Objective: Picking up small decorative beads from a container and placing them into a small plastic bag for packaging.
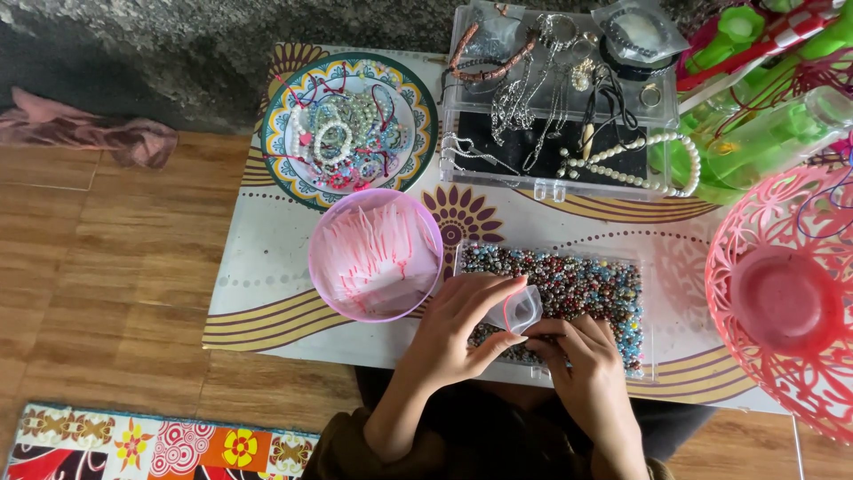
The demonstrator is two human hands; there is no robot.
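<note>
Pouch, small and clear with a red rim, sat over the bead tray, pinched between the left hand and right hand, mouth tilted toward the right fingertips.

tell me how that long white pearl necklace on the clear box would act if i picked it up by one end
The pearl necklace would probably hang limp, since it lies in a loose curve over the clear box. Its round beads look smooth, so it may slip through fingers. It lies among the silver chains, so it might snag or drag them.
</note>
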